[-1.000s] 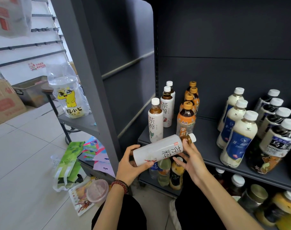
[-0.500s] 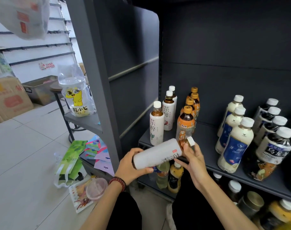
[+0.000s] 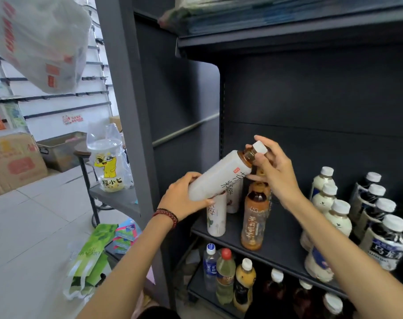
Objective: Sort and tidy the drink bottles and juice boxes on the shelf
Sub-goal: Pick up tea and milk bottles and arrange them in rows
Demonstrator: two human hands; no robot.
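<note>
A white-sleeved tea bottle [image 3: 218, 176] with a white cap is held tilted, cap up and to the right, above the dark shelf [image 3: 281, 247]. My left hand [image 3: 182, 196] grips its base and my right hand [image 3: 274, 166] grips its neck and cap. Below it stand matching white tea bottles [image 3: 216, 217] and orange-capped brown tea bottles [image 3: 253, 217]. To the right are rows of cream milk-tea bottles [image 3: 334, 215] and dark oolong bottles [image 3: 387, 238].
The lower shelf holds assorted bottles [image 3: 225, 275]. The grey shelf upright [image 3: 131, 125] stands on the left. A small table with a bagged cup [image 3: 108, 166] is beyond it. Green packets [image 3: 90, 254] lie on the floor; cardboard boxes [image 3: 11, 160] are far left.
Both hands raised the white tea bottle from below shelf level to above the standing bottles and tilted its cap upward. The camera moved closer to the shelf.
</note>
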